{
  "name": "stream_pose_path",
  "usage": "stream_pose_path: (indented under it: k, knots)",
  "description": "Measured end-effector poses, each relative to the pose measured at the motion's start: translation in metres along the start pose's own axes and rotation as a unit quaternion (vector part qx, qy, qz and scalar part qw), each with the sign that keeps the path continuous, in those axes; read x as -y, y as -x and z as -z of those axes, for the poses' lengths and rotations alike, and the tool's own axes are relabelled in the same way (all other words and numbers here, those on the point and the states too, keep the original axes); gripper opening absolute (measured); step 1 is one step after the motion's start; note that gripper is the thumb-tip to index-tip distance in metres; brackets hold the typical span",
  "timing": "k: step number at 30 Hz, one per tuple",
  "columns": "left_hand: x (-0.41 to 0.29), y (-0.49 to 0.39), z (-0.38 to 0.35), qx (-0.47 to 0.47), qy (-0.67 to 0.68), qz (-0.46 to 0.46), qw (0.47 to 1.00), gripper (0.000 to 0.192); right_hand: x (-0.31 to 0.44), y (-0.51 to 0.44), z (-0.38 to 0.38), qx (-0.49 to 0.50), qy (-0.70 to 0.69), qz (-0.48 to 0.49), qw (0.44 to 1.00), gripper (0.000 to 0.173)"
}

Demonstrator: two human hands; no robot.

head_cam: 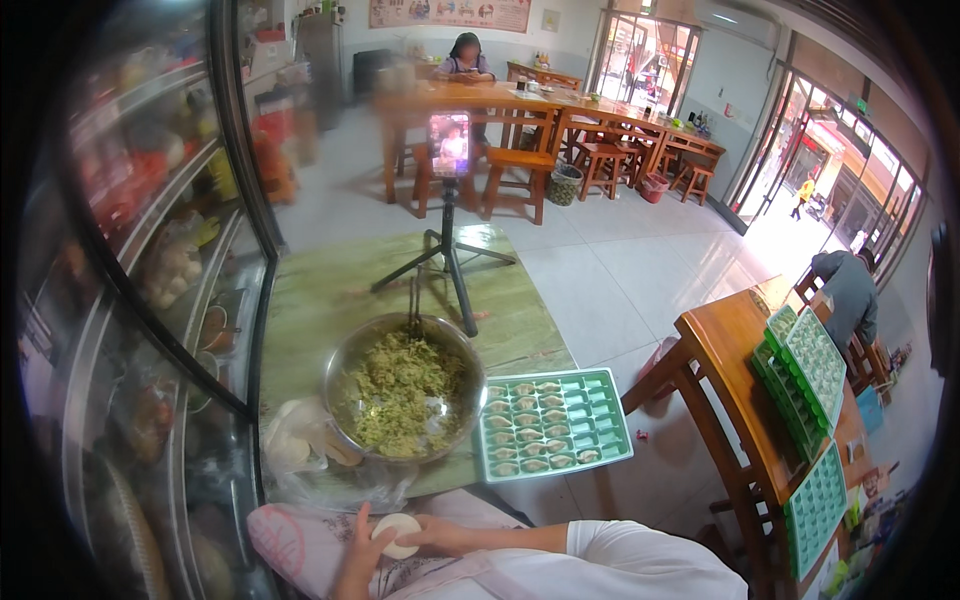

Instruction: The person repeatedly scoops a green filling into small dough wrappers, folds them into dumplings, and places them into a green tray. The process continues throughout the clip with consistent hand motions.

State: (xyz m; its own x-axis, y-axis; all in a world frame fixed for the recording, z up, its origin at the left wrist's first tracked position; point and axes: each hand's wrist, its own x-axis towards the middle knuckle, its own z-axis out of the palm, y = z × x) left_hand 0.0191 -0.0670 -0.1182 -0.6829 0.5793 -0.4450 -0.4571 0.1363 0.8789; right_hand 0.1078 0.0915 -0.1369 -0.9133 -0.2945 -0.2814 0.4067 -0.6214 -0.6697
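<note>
Low in the view, above my lap, a round pale dumpling wrapper [396,535] lies between my two hands. My left hand [366,551] pinches its left side with the thumb on top. On its right edge, the fingers of my right hand [436,535] hold it. Just beyond stands a steel bowl [480,375] of chopped green filling [405,390], with dark chopsticks [415,300] standing in it. Left of the bowl, more wrappers [294,448] sit in a clear plastic bag [300,420]. A green compartment tray [626,435] at the right holds rows of folded dumplings [529,433].
A phone [450,146] on a tripod [448,240] stands on the green table [300,300]. A glass-fronted cabinet [259,360] borders the left. Stacked green trays [795,405] rest on a wooden table [720,330] at right. One person sits behind; another bends at far right.
</note>
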Motion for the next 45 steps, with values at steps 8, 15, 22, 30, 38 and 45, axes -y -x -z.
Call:
stream_pose_path:
  k: [8,15,22,30,38,45]
  knots:
    - [-0.011,0.007,0.018,0.096,-0.031,0.018,0.995,0.092,-0.003,-0.006,-0.002,0.000,0.127,-0.032,0.991,0.052]
    - [0.027,-0.002,0.009,-0.056,-0.115,-0.098,0.987,0.083,-0.007,-0.015,-0.005,0.015,-0.058,-0.001,0.998,0.058]
    - [0.013,-0.023,0.041,0.108,-0.347,-0.026,0.931,0.084,0.004,-0.011,0.001,0.075,0.129,-0.059,0.987,0.051]
    - [0.028,-0.017,0.030,-0.016,-0.565,-0.181,0.805,0.084,-0.006,-0.027,-0.003,0.031,0.067,-0.017,0.997,0.055]
    - [0.006,-0.015,0.031,-0.069,-0.163,0.001,0.984,0.080,0.010,-0.036,-0.019,0.015,0.002,-0.011,1.000,0.059]
    - [-0.030,-0.019,0.030,0.085,-0.094,0.106,0.986,0.073,-0.005,-0.035,-0.006,0.039,0.048,-0.063,0.996,0.059]
